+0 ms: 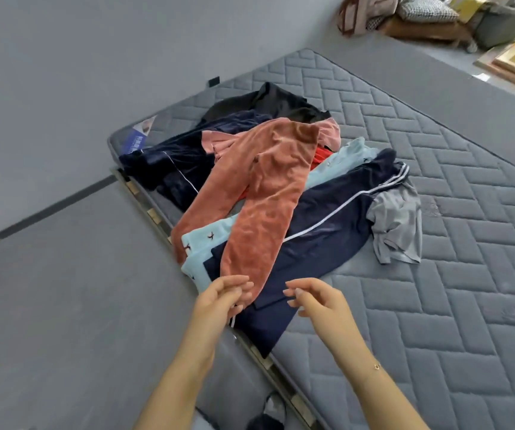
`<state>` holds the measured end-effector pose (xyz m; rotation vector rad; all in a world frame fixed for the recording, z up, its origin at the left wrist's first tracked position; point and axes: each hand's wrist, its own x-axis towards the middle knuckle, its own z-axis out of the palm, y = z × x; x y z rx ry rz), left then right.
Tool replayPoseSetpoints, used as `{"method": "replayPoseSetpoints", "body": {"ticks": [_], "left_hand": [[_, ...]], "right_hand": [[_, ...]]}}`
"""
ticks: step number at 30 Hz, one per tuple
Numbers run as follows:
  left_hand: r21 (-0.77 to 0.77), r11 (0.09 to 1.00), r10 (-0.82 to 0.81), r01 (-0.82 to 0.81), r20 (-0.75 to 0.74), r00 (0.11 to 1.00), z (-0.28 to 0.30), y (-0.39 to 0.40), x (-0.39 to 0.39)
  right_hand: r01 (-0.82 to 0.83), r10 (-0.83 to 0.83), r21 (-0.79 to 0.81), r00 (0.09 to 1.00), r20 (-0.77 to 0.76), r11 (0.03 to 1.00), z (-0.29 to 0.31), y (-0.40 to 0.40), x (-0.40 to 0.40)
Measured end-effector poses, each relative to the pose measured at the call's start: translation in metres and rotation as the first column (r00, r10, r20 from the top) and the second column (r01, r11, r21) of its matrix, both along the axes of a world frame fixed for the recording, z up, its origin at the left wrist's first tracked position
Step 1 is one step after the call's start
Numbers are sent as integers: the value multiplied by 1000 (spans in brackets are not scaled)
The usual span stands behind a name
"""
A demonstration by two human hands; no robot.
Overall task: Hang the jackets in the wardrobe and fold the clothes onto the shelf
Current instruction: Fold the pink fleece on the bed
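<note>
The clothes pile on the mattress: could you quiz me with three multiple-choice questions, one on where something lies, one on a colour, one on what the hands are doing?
1. Where does the grey T-shirt lie?
A. at the right edge of the pile
B. under the black garment
C. on the floor

2. What colour are the velvet trousers lying on top?
A. green
B. rust-orange
C. white

3. How are the hands?
A. both closed on a hanger
B. both open, holding nothing
C. folded together

Answers:
1 A, it lies on the mattress beside the navy striped trousers.
2 B, they lie rust-orange across the pile.
3 B, left hand and right hand show spread fingers by the trouser cuffs.
</note>
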<state>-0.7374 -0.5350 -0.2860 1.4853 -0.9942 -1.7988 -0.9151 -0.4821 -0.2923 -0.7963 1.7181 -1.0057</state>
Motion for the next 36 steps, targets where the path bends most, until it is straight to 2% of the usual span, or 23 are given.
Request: {"method": "replayPoseSetpoints", "body": {"ticks": [9,13,17,22,25,28,30,33,34,36], "left_hand": [[74,995,-74,72,22,997,-80,-132,-66],[53,991,-126,122,62,990,-124,-197,-98],[7,985,-171,171,139,976,-165,-249,-123],[-22,994,-104,110,190,976,-214,-284,-146],[-57,991,-103,120,235,966,-251,-302,-163],[-154,977,-85,147,353,932,-299,-325,-194],[-215,959,-62,186,479,875,-335,-339,-223],[-96,954,-144,283,684,715,-383,-343,-261],[-89,956,-135,278,710,691,-398,-340,-270],[-218,955,17,200,714,700,-425,-332,-281]], "right_hand": [[95,-88,74,991,-97,993,-61,-99,-65],[124,-115,71,985,-127,990,-91,-159,-93],[96,-86,49,980,-180,994,-132,-213,-115],[-21,22,8,963,-268,1000,-189,-263,-149],[-94,89,10,904,-418,996,-233,-284,-176],[-134,140,51,834,-533,990,-290,-309,-206],[-163,183,90,763,-620,983,-331,-331,-225],[-187,178,65,686,-705,980,-385,-346,-241],[-216,163,19,669,-725,976,-401,-345,-244],[-263,144,-34,627,-766,964,-432,-339,-249]]}}
